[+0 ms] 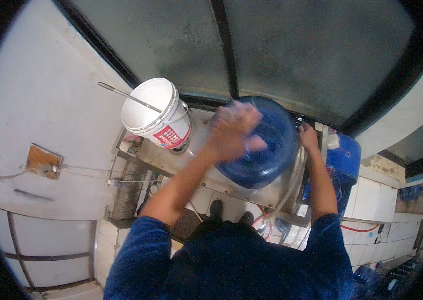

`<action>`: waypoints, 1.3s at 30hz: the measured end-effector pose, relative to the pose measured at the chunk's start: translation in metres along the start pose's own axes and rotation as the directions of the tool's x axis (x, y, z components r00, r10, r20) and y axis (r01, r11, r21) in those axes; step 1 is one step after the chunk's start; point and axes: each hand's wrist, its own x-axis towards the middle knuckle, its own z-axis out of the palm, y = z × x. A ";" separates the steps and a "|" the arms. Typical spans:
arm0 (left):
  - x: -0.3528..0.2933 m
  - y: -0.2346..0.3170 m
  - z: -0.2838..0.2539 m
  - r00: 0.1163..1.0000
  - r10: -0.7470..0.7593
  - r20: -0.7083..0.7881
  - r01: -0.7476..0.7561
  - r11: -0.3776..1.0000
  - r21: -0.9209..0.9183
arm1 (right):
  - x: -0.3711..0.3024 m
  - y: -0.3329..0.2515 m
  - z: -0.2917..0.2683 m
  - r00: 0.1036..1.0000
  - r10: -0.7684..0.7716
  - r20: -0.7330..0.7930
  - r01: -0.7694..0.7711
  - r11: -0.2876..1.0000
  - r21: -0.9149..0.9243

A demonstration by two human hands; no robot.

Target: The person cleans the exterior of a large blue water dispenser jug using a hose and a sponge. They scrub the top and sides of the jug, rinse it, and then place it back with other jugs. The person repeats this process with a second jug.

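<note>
A large round blue water jug (256,172) stands on the metal worktop before me. My left hand (236,131) is over the jug, smeared by motion. Its thumb shows apart from the other fingers, but whether it holds anything is unclear. A pale, see-through blur lies around its fingertips. At the worktop's far right edge, just beside the jug, my right hand (308,136) has its fingers curled in at a small dark fitting (299,121). What those fingers grip is too small to make out. A pale hose (291,186) runs down between the jug and my right forearm.
A white bucket (175,129) with a metal-handled tool (121,93) leaning in it stands left on the worktop (204,175). Dark-framed glass panes (291,55) rise behind. A blue container (344,157) stands at right. A red hose (359,230) crosses the tiles.
</note>
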 end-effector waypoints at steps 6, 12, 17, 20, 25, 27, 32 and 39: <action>-0.034 -0.179 -0.023 0.601 -0.720 0.346 0.717 0.678 0.165 | -0.077 -0.077 -0.077 0.999 0.006 -0.053 0.027 0.803 0.595; 0.012 0.014 -0.032 0.961 -0.265 -0.080 0.243 0.947 -0.212 | -0.139 -0.197 -0.104 0.986 -0.143 -0.088 0.168 0.828 0.535; 0.001 0.051 0.026 0.996 -0.068 0.055 0.078 0.974 -0.211 | -0.133 -0.196 -0.087 0.963 -0.235 -0.129 0.265 0.771 0.579; 0.021 -0.053 0.007 0.930 -0.360 0.074 0.362 0.932 -0.016 | -0.137 -0.197 -0.091 0.967 -0.186 -0.175 0.252 0.808 0.532; 0.022 -0.133 -0.029 0.447 -0.732 0.515 0.768 0.609 0.199 | -0.137 -0.195 -0.091 0.967 -0.195 -0.164 0.252 0.821 0.512; 0.015 -0.071 -0.013 0.787 -0.613 0.070 0.617 0.781 -0.095 | -0.138 -0.187 -0.094 0.971 -0.188 -0.146 0.237 0.823 0.516; 0.008 0.027 0.004 0.990 -0.086 0.111 0.079 0.995 0.064 | -0.135 -0.173 -0.093 0.968 -0.230 -0.102 0.244 0.757 0.606; 0.020 -0.102 0.017 0.809 -0.411 0.421 0.564 0.744 -0.358 | -0.131 -0.181 -0.092 0.963 -0.243 -0.114 0.260 0.734 0.628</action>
